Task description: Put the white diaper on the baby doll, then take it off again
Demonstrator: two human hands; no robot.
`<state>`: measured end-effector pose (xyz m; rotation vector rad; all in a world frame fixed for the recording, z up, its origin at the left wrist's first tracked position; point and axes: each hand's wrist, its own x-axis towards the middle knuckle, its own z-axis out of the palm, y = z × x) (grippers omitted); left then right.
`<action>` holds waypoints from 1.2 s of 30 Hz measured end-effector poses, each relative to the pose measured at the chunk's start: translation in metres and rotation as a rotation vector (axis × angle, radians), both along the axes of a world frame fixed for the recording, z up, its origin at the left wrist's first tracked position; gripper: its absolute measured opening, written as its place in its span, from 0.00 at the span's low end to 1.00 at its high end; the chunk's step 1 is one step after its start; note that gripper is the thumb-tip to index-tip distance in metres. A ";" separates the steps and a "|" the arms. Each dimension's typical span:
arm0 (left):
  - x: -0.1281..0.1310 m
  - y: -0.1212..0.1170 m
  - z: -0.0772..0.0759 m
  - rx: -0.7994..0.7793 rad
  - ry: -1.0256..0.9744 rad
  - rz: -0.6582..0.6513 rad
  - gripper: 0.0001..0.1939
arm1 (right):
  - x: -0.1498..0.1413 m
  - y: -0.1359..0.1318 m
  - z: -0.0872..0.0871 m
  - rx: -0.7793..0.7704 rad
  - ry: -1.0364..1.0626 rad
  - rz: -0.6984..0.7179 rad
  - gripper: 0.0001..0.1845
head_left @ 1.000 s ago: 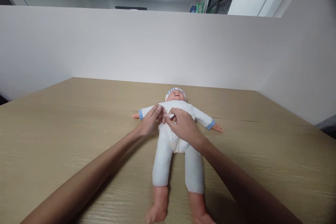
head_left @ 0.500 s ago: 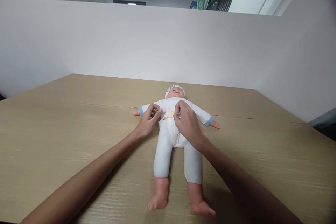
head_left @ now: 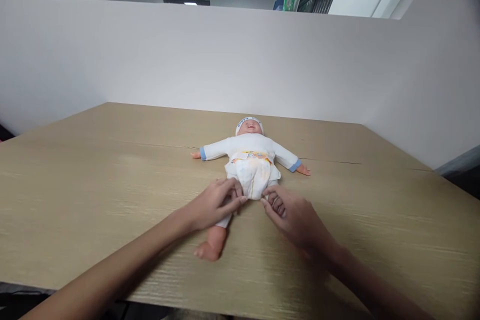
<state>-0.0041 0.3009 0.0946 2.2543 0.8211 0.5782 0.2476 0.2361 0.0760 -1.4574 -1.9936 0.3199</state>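
A baby doll (head_left: pixel 250 152) lies on its back on the wooden table (head_left: pixel 112 175), arms spread, in a white top and a white cap. A printed nappy (head_left: pixel 253 172) shows at its waist. My left hand (head_left: pixel 217 202) is curled round the doll's thigh on the left, gripping the white trouser cloth just below the nappy. My right hand (head_left: pixel 294 217) is closed in a pinch at the nappy's lower edge on the other side and covers that leg. One bare foot (head_left: pixel 207 251) sticks out below my left hand.
White partition walls (head_left: pixel 225 55) close off the table at the back and on the right. The table's near edge (head_left: pixel 150 300) runs just under my forearms. Ceiling lights and a dark window show above the partition.
Both hands have slid from the doll's chest down to its thighs. The white cloth has come down with them, and the nappy now shows.
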 end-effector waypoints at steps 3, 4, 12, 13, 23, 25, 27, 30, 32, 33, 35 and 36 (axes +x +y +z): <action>0.007 0.009 0.001 -0.201 -0.031 0.087 0.15 | 0.004 0.018 0.000 -0.018 -0.016 -0.033 0.11; 0.009 0.011 0.001 -0.195 -0.020 0.121 0.15 | 0.002 0.021 -0.001 -0.003 -0.031 -0.035 0.14; 0.016 0.013 -0.015 0.064 0.027 0.192 0.18 | -0.011 0.013 -0.022 0.130 -0.083 -0.048 0.14; 0.016 0.013 -0.016 0.091 0.023 0.193 0.18 | -0.011 0.012 -0.024 0.143 -0.075 -0.047 0.13; 0.008 0.010 -0.018 0.269 -0.112 0.199 0.07 | -0.017 0.002 -0.024 0.135 -0.011 -0.008 0.06; 0.008 0.010 -0.018 0.277 -0.102 0.197 0.07 | -0.019 -0.001 -0.023 0.105 -0.011 -0.001 0.08; 0.008 0.010 -0.017 0.271 -0.093 0.184 0.07 | -0.019 -0.002 -0.022 0.084 -0.012 0.002 0.08; 0.010 0.011 -0.016 0.234 -0.062 0.152 0.08 | -0.019 0.000 -0.022 0.065 -0.018 0.007 0.05; 0.011 0.011 -0.016 0.200 -0.055 0.168 0.08 | -0.018 0.004 -0.022 0.049 -0.025 -0.008 0.04; 0.011 0.012 -0.016 0.179 -0.066 0.189 0.08 | -0.018 0.007 -0.022 0.038 -0.023 -0.027 0.06; 0.012 0.012 -0.017 0.121 -0.120 0.233 0.08 | -0.017 0.010 -0.021 0.015 0.008 -0.089 0.07; 0.012 0.013 -0.018 0.083 -0.155 0.247 0.10 | -0.017 0.012 -0.021 0.002 0.043 -0.121 0.07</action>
